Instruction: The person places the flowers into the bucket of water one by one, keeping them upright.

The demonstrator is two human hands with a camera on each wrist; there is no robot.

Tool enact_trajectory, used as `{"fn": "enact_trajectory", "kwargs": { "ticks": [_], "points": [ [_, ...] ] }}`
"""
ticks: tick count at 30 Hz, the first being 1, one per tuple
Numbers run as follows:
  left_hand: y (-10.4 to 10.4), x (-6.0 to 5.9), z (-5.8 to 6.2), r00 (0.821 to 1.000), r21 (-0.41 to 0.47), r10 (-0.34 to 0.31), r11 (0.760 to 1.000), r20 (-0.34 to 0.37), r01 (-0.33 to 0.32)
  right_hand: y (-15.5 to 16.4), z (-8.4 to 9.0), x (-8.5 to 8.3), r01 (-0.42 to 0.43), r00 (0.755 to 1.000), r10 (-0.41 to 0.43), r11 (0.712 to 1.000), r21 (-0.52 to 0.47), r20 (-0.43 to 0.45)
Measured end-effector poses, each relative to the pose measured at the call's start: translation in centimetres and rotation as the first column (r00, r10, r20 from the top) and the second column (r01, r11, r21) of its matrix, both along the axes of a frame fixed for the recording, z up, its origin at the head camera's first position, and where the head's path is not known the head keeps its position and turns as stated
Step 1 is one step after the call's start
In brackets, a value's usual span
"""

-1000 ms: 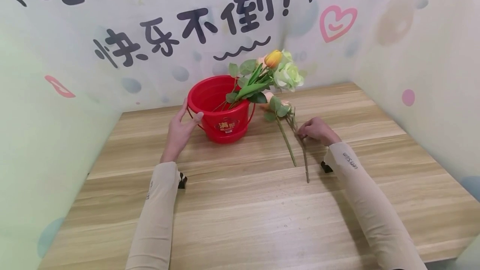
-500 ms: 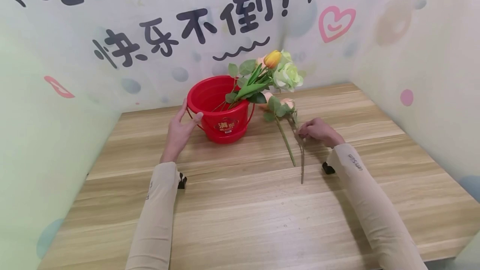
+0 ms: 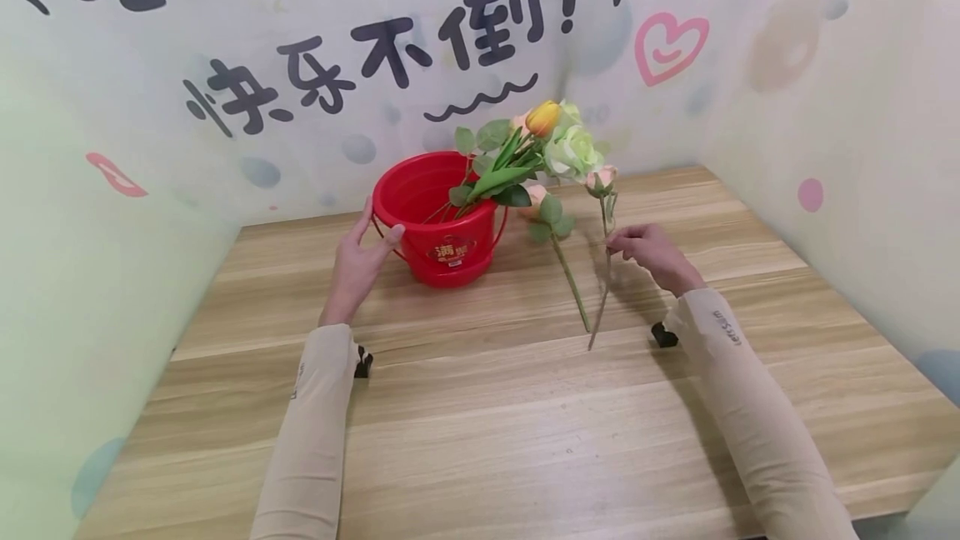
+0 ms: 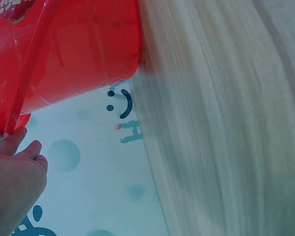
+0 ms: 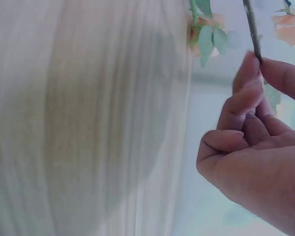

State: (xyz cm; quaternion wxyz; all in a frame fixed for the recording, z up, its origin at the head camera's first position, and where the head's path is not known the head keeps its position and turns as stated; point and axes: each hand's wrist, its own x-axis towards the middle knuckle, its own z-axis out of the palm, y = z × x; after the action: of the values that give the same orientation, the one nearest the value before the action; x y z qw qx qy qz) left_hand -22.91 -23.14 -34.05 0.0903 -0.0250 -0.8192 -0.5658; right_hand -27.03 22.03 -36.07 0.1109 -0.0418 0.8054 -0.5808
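Note:
A red plastic bucket (image 3: 438,215) stands on the wooden table (image 3: 480,407) with several artificial flowers (image 3: 551,140) leaning out of it to the right. My left hand (image 3: 358,261) rests open against the bucket's left side (image 4: 63,59), thumb at the rim. My right hand (image 3: 651,255) pinches the stem of a pink rosebud flower (image 3: 602,180) between thumb and forefinger (image 5: 258,61), holding it lifted and nearly upright, its lower end just above the table. Another leafy stem (image 3: 566,269) lies on the table beside the bucket.
Decorated walls close the table in at the back, left and right. The table's front half is bare wood.
My right hand has raised the pink rosebud stem from lying on the table to almost upright. The left hand and bucket have stayed put.

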Motion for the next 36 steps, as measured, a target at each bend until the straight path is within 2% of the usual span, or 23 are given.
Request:
{"fn": "enact_trajectory", "kwargs": {
  "ticks": [7, 13, 19, 24, 32, 36],
  "points": [
    [0.0, 0.0, 0.3, 1.000, 0.003, -0.005, 1.000, 0.023, 0.005, -0.2, 0.4, 0.7, 0.080, 0.994, -0.090, 0.984, -0.156, -0.061],
    [0.0, 0.0, 0.2, 1.000, -0.001, -0.003, 1.000, 0.016, 0.003, -0.6, 0.8, 1.3, 0.105, 0.982, -0.146, 0.949, -0.299, -0.119],
    [0.1, 0.2, 0.2, 1.000, -0.015, 0.002, 1.000, 0.002, -0.002, -1.4, 1.5, 1.8, 0.116, 0.961, -0.218, 0.877, -0.467, -0.171],
    [0.1, 0.0, 0.1, 1.000, -0.030, 0.006, 1.000, -0.004, -0.006, -2.0, 1.8, 2.0, 0.143, 0.918, -0.320, 0.819, -0.555, -0.235],
    [0.0, 0.0, 0.0, 1.000, -0.029, 0.005, 1.000, -0.008, -0.005, -3.2, 2.8, 2.4, 0.103, 0.858, -0.422, 0.700, -0.707, -0.292],
    [0.1, 0.0, 0.1, 1.000, -0.025, 0.003, 1.000, -0.008, -0.003, -4.1, 3.5, 2.8, 0.097, 0.825, -0.471, 0.662, -0.743, -0.312]
  ]
}}
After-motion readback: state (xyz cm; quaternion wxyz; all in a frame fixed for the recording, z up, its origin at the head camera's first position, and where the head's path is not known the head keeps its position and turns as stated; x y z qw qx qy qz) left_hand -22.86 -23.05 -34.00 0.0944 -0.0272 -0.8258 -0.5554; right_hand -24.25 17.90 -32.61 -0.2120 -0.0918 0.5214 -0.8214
